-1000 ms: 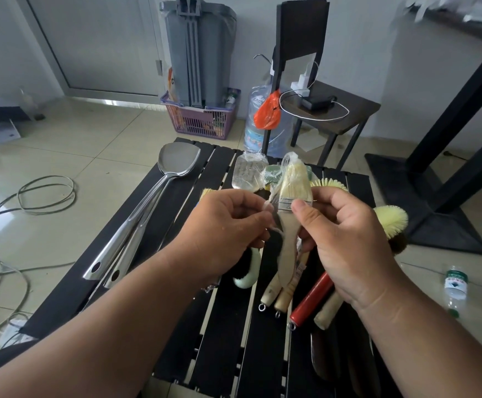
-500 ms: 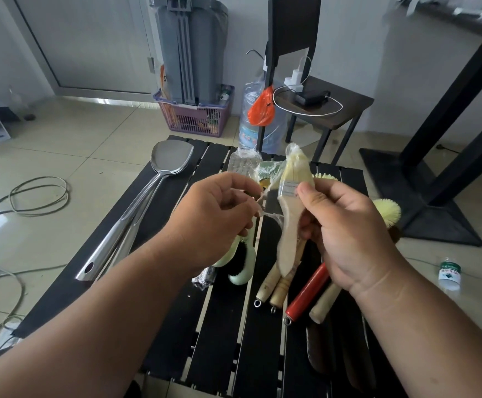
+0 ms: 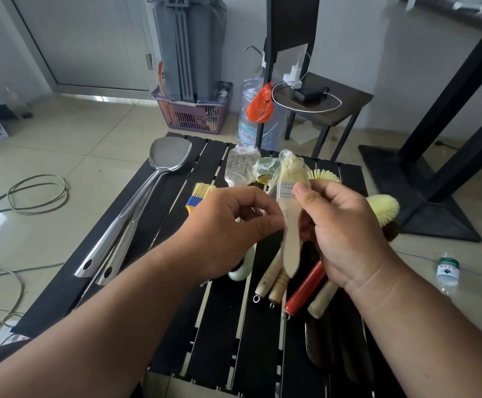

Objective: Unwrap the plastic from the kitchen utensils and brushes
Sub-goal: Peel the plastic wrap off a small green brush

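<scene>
Right hand (image 3: 346, 225) grips a wooden brush (image 3: 290, 225) upright above the desk (image 3: 219, 326), thumb at the metal band. Left hand (image 3: 228, 228) pinches what looks like thin plastic film beside the handle. Wrap (image 3: 290, 160) still bags the bristles, so this one is partway done. On desk: spatulas (image 3: 148, 202) look bare; a wrapped utensil (image 3: 238, 168) & other brushes (image 3: 383, 206) wait, approx. most left.

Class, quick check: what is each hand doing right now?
Left hand: fingers pinch the clear plastic wrap beside the handle.
Right hand: grips the wooden brush, thumb on its metal band.
</scene>
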